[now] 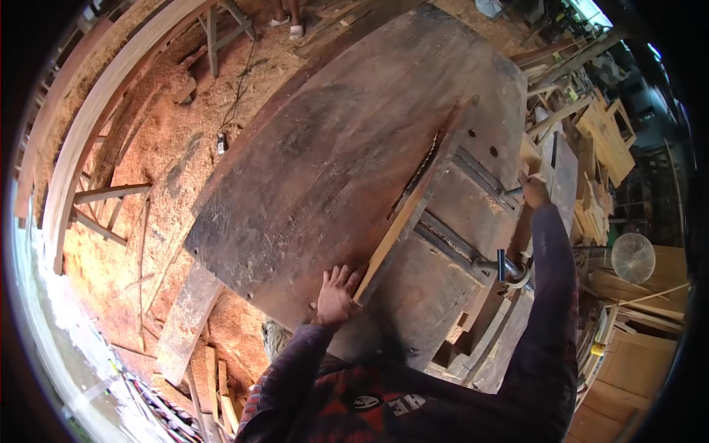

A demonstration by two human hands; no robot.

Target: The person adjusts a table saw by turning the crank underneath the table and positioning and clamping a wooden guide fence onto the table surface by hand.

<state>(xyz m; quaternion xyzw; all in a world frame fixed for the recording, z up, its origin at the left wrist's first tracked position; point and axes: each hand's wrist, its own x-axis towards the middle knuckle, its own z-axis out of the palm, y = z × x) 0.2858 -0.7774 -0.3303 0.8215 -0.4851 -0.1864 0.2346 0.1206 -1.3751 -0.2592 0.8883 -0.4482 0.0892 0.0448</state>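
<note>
A long wooden fence [413, 205] stands on a large, dark, worn wooden tabletop [310, 162]. My left hand [336, 295] lies with its fingers apart on the tabletop, against the fence's near end. My right hand [535, 192] reaches to the table's right side, its fingers closed around a metal handle [512, 193] at the end of a slotted bar [480, 173]. A second slotted bar [449, 240] lies nearer to me, with a dark T-shaped handle [501, 264] at its end. A dark slot with a toothed-looking edge [419, 173] runs beside the fence.
Long curved wooden beams [111, 96] rest on trestles at the left. Sawdust [177, 133] covers the floor, where a cable [240, 92] lies. Wood offcuts [605, 140] and a round fan-like disc [633, 258] are at the right. Another person's feet [295, 31] show at the top.
</note>
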